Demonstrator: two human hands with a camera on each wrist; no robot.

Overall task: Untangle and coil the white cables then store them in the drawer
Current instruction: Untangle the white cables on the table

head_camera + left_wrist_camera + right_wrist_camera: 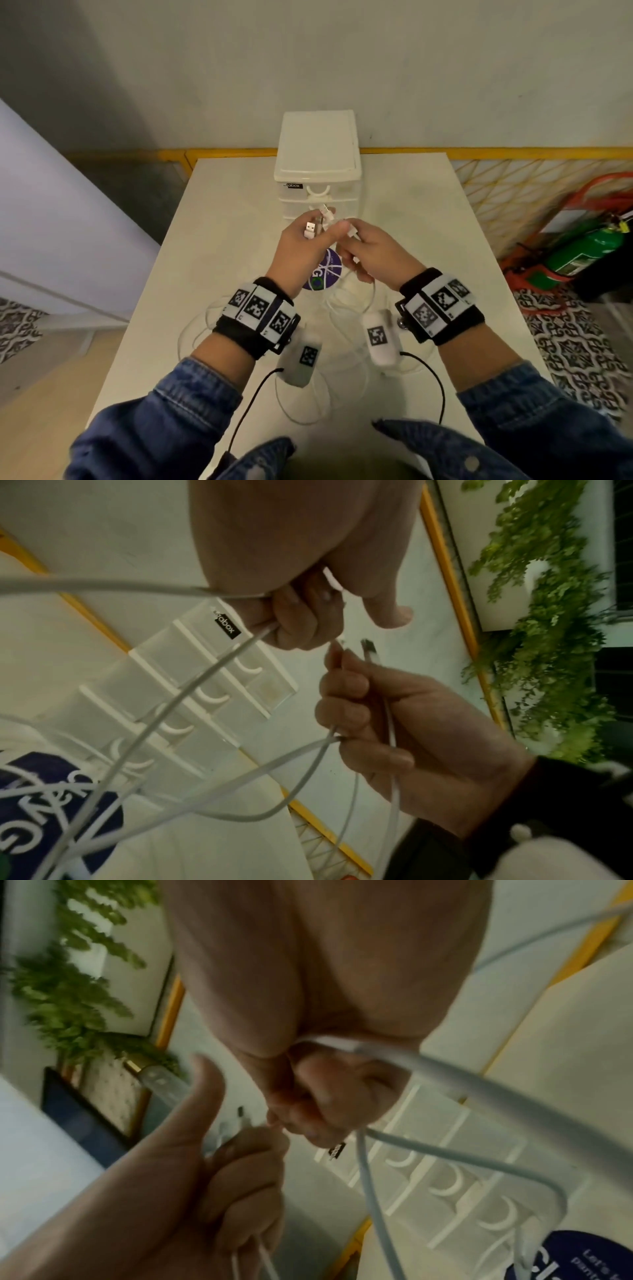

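White table [239,212] and pale wall form the setting, with a small drawer unit [317,144] stood at the table's far end, its drawers seen closed. Above the table, in front of that unit, the white cables [346,301] are held up by their plug ends while their loose lengths are left looped over one another on the surface below, around a round purple sticker [325,270]. Several plug ends are gripped in the curled fingers of the left hand [305,250], a USB plug [310,226] being seen to stick out of the fist. One cable end is pinched in the closed fingers of the right hand [370,253], which is held touching or almost touching the left.

Untangling is judged to be the step in hand, with coiling and storage not yet begun. It would be done well if a single end were singled out and its cord followed down through the loops, slack being fed through crossings rather than pulled tight. Hard tugging is best avoided, since knots could be tightened. Only once one cable is freed should it be coiled.
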